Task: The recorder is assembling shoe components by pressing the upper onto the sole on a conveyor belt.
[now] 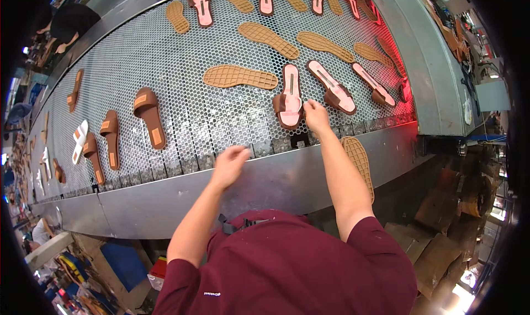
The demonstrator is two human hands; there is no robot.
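Observation:
My right hand is closed at the strap edge of a brown slide sandal upper, its fingertips touching it. This upper lies on the metal mesh conveyor, its pale pink underside facing up. Two similar pink-faced uppers lie to its right. Over the conveyor's near edge hovers my left hand, fingers curled together, with nothing visible in them. A tan outsole with a grid pattern rests just left of the nearest upper. Another tan outsole shows beside my right forearm, partly hidden by it.
More tan outsoles and pink-faced uppers lie across the far side. Brown slides and a white one lie at left. A grey machine housing with red glow bounds the right end. A person stands across at far left.

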